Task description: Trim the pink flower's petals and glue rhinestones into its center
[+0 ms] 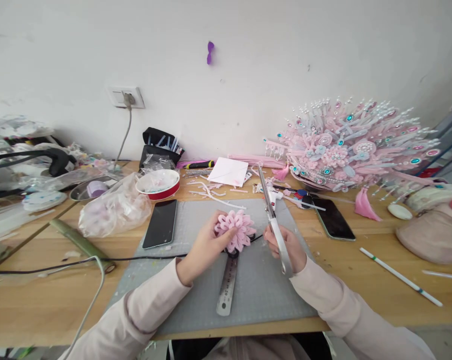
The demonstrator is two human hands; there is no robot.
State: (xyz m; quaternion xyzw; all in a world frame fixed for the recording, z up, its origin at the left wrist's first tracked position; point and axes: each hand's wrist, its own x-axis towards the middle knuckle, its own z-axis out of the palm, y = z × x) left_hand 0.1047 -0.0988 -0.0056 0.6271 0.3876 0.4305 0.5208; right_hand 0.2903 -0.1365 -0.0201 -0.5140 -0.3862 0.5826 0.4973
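Note:
Over the grey cutting mat [274, 295], my left hand [205, 245] pinches a pink fuzzy flower [243, 227] made of looped petals, with the thumb across its front. My right hand [291, 247] is closed on scissors [279, 239] with white handles; their metal blades point up and away, to the right of the flower. The blades look closed together. Below the flower a steel ruler [227, 290] lies on the mat, its upper end next to a black loop. A black cord passes behind my left hand.
A large pink beaded headdress [338, 150] stands at the back right. Phones lie left [160, 223] and right [334, 218] of my hands. A red-rimmed bowl [169, 191], a plastic bag [113, 210], a white card [228, 171] and pink scraps surround the mat.

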